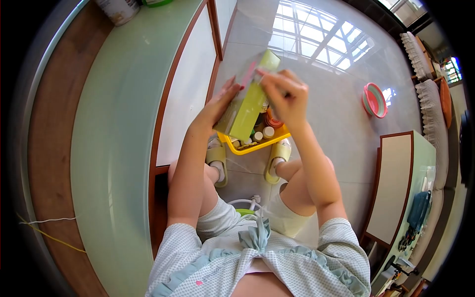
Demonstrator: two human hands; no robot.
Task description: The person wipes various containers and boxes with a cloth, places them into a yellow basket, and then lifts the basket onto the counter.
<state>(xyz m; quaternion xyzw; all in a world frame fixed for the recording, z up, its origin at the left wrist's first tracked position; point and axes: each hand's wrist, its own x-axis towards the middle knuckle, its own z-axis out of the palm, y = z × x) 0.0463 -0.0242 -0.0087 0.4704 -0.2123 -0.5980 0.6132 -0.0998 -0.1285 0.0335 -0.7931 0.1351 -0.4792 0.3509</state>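
Note:
A long light-green box is held tilted over a yellow basket. My left hand supports the box along its left side, thumb and fingers against it. My right hand is at the upper right edge of the box, its fingers curled in a pinch and smeared by motion. Whatever sits between those fingers is hidden. A blurred pink strip shows on or beside the box's upper left face; I cannot tell which. In the basket lie white-capped bottles and an orange-red round item.
The basket stands on the grey tiled floor between my slippered feet. On the left runs a green-topped cabinet with a container at its far end. A pink basin and another cabinet stand to the right.

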